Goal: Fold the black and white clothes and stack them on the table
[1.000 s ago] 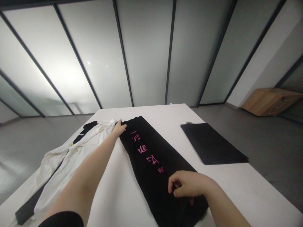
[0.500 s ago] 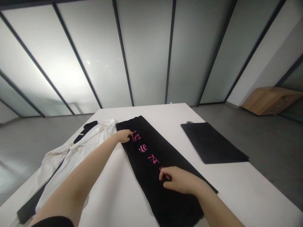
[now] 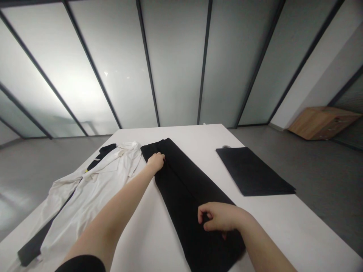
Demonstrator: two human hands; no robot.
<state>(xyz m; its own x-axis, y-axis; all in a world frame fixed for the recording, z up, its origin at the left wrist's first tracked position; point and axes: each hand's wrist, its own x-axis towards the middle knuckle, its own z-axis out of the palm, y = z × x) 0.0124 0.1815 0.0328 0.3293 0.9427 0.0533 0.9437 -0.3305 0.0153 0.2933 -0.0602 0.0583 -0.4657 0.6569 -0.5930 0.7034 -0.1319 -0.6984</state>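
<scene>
A pair of black trousers lies lengthwise on the white table, folded into a long narrow strip, with its gathered end at the far side. My left hand is closed on the cloth near that far end, fingertips pinched at a fold edge. Closer to me, my right hand has its fingers curled in over the lower part of the trousers, at the line of the same fold. Black cloth fills the space between its thumb and forefinger. No pink lettering shows on the upper layer.
On the left a white long-sleeved shirt is spread over dark cloth. A flat black board or folder lies on the right side of the white table. Beyond are frosted glass panels and a wooden cabinet.
A layer of the trousers has been folded over, so the pink lettering is now covered and the strip is narrower. My left hand moved slightly right; my right hand moved slightly right and nearer.
</scene>
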